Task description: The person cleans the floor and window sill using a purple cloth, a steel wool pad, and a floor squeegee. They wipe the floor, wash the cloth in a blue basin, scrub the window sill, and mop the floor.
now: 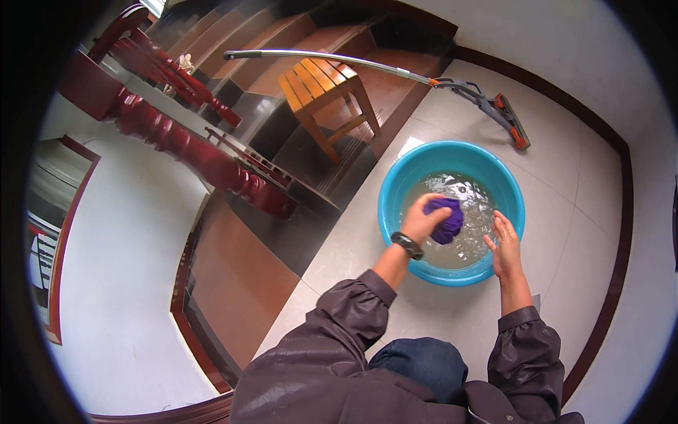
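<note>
A blue plastic basin (392,185) on the tiled floor holds murky water (450,259) with glints and small bubbles on its surface. Over the water, my left hand (421,220) grips a bunched purple cloth (447,222), thumb across its near side. A dark band circles that wrist. Whether the cloth's underside touches the water, I cannot tell. My right hand (505,246) is at the basin's right rim, fingers apart, palm turned toward the cloth and holding nothing.
Beyond the basin lies a flat-headed mop (511,124), its metal pole (328,55) reaching left past a slatted wooden stool (318,85) on the stair steps (275,47). A dark red baluster (180,148) stands left. White walls (561,42) edge the floor (545,254).
</note>
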Demonstrator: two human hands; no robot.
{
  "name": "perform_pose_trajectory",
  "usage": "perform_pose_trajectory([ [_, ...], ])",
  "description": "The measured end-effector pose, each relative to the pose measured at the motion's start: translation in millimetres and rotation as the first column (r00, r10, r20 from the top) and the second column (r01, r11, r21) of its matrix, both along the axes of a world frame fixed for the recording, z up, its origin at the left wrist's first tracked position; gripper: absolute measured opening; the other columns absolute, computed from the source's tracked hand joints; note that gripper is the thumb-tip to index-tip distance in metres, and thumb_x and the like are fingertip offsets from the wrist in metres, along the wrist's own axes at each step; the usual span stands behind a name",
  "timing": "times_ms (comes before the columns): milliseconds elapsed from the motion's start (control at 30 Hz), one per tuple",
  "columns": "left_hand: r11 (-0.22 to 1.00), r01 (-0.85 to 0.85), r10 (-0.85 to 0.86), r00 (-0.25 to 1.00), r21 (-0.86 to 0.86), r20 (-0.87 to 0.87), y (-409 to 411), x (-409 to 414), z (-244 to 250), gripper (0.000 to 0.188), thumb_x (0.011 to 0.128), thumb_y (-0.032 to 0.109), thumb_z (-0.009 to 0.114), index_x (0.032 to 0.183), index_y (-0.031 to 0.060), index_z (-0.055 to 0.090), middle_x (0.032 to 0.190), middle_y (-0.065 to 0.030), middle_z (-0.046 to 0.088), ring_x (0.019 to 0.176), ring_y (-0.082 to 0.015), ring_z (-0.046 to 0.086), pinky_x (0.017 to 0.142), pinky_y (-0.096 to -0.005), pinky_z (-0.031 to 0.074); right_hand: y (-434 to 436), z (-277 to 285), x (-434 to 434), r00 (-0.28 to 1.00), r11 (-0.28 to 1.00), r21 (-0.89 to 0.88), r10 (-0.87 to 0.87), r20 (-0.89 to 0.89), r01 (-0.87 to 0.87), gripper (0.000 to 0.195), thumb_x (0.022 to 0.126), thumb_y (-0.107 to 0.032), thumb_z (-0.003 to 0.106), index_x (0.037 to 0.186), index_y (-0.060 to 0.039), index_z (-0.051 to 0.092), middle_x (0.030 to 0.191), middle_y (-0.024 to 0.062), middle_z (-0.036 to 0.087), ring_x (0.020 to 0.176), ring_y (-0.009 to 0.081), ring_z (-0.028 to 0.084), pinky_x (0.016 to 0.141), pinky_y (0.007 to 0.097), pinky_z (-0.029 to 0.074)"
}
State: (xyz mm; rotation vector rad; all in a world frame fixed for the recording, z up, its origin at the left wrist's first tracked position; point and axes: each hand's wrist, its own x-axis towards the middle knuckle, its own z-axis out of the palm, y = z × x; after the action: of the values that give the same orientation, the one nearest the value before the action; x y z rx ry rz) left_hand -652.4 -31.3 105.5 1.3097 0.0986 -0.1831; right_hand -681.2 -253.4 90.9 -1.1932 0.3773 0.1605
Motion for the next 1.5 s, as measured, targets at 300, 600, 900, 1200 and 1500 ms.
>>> perform_pose_trajectory([
  [300,0.799,-0.596,0.598,0.802,0.085,-0.003,196,34,-2,0.041,0.082,0.019,0.071,0.117,0.009,0.053,0.11,-0.0098,0.058,0.098,-0.0268,0.059,0.076,-0.0514,0.053,-69,-1,-51,0.974,0.973,-0.069,-0.224,-0.045,0.22,0.026,0.093,-0.014,0.051,0.117,-0.0046,0.054,0.111,0.0049,0.057,0.1,0.0137,0.054,0.079,0.0297,0.046],
  [600,0.86,-0.454,0.499,0.845,0.232,-0.192,209,54,-40,0.096,0.086,0.056,0.058,0.15,0.0169,-0.002,0.154,-0.0169,0.011,0.135,-0.0424,0.026,0.105,-0.0547,0.031,-85,-41,-86,0.954,0.965,-0.086,-0.259,-0.151,0.248,0.022,0.091,-0.013,0.051,0.111,-0.0055,0.057,0.106,0.0039,0.06,0.091,0.0119,0.058,0.074,0.0268,0.047],
  [900,0.983,-0.071,0.147,0.852,0.167,-0.503,87,-59,-91,0.067,0.086,0.02,0.067,0.138,0.0023,0.03,0.126,-0.0192,0.05,0.108,-0.0359,0.056,0.083,-0.053,0.051,-136,-80,-173,0.879,0.975,-0.188,-0.187,-0.438,0.114,0.025,0.09,-0.017,0.053,0.112,-0.0046,0.056,0.102,0.0044,0.06,0.091,0.0134,0.058,0.076,0.0283,0.047],
  [1200,0.977,-0.21,0.208,0.869,0.048,-0.449,66,-65,-106,0.045,0.088,0.001,0.052,0.13,-0.0017,0.036,0.123,-0.0189,0.05,0.11,-0.0351,0.055,0.089,-0.0515,0.052,-153,-98,-209,0.844,0.992,-0.127,-0.087,-0.529,0.023,0.026,0.091,-0.018,0.051,0.113,-0.0056,0.057,0.101,0.0033,0.061,0.089,0.0119,0.058,0.076,0.0271,0.048],
  [1500,0.959,-0.249,0.283,0.847,0.134,-0.449,59,-79,-115,0.041,0.083,0.003,0.054,0.122,-0.0059,0.043,0.112,-0.019,0.055,0.096,-0.0345,0.062,0.075,-0.0488,0.056,-162,-93,-211,0.844,0.99,-0.124,-0.119,-0.523,0.063,0.028,0.09,-0.02,0.052,0.113,-0.0053,0.057,0.1,0.0034,0.061,0.089,0.0117,0.058,0.077,0.0272,0.048],
])
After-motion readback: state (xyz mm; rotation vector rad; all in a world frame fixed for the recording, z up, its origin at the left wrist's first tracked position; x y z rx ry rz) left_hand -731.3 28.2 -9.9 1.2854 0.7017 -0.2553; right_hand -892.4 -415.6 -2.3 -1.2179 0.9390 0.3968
